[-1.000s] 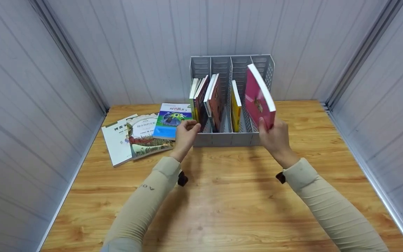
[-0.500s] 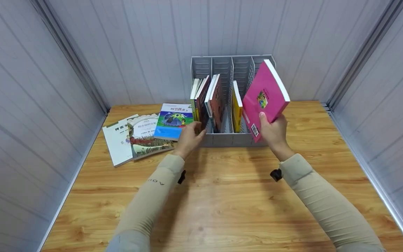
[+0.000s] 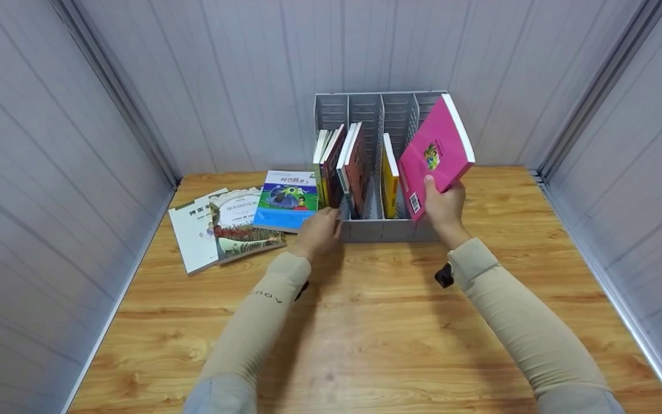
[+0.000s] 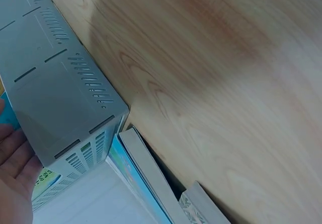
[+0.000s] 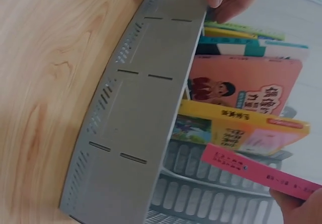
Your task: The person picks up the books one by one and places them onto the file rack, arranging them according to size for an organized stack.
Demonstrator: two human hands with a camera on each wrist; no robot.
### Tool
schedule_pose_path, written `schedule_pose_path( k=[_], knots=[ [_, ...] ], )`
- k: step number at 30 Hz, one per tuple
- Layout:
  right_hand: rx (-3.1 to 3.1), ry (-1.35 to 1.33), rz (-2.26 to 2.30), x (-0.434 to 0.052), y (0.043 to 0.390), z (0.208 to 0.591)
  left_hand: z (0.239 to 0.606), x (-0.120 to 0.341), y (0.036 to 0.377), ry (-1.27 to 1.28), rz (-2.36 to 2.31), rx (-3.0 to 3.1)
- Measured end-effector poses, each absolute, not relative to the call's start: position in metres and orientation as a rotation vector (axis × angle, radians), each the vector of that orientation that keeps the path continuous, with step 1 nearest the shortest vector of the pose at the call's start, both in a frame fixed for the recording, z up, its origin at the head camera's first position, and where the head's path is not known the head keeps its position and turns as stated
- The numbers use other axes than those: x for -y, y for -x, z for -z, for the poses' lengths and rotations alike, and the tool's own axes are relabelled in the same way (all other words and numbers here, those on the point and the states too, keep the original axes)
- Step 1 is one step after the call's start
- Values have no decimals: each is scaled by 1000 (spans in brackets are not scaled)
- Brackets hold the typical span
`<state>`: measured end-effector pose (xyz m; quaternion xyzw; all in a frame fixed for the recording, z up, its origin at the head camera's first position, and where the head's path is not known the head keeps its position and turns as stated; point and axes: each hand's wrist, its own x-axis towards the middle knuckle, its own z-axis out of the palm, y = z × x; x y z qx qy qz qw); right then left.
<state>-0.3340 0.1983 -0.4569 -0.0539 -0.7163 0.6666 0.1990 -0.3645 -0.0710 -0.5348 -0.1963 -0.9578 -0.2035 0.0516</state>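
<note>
Head view is showing my right hand (image 3: 445, 206) gripping a pink book (image 3: 435, 154) by its lower corner, thumb lying on the back cover beside the barcode, the other fingers hidden behind it. I am holding the book tilted toward two o'clock over the rightmost slot of the grey file rack (image 3: 383, 230); its bottom corner is dipping behind the rack's front wall, so I cannot tell whether it is touching the floor of the slot. My left hand (image 3: 320, 231) is resting at the rack's front left corner, at about nine o'clock from the pink book, fingers loosely curved against the wall; how firmly they are closing I cannot tell. The hands are standing apart, the width of the rack between them.

A yellow book (image 3: 388, 175) is standing in the next slot, partly covered by the pink one. Several more books (image 3: 339, 164) are leaning in the left slots, their lower halves hidden. At nine o'clock from the rack, three books (image 3: 233, 221) are lying overlapped on the wooden table (image 3: 377, 322), the blue one (image 3: 285, 198) with its right edge tucked against the rack.

Left wrist view is catching only the edge of my palm, cut off at the frame. Right wrist view is blurred, and my right fingers are barely entering at its bottom corner.
</note>
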Motion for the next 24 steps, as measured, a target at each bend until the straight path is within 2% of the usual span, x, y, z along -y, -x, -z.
schedule_pose_path(
  k=[16, 24],
  knots=[
    [1942, 169, -1880, -185, 367, 479, 540, 65, 367, 733, 277, 2933],
    [1997, 152, -1861, -183, 375, 495, 541, 60, 366, 691, 161, 2916]
  ],
)
